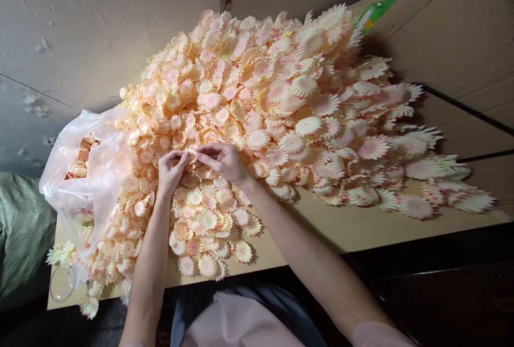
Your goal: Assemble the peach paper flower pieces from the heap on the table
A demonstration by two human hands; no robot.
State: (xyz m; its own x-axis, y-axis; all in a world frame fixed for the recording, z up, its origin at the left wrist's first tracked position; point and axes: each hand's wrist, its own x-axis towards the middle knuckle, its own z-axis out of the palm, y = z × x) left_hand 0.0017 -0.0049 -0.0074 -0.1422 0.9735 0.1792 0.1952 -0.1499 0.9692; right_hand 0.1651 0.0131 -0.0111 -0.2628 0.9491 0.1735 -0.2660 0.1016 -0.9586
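Note:
A large heap of cream artificial flowers (291,143) with pink-tipped, toothed edges spreads over the table. Above the middle of this heap, my left hand (171,170) pinches with thumb and forefinger at the rim of one small flower (191,152). From the other side, my right hand (225,162) grips the same flower between its thumb and fingertips. The fingers partly cover it, so its full shape is hidden. The two hands nearly meet there, with loose flowers all round and beneath them.
A clear plastic bag (106,162) with reddish pieces inside lies at the left. Near the front left corner of the wooden table (345,224) is a clear round object (63,284). A green packet (376,15) lies at the back right; a green sack (24,234) stands far left.

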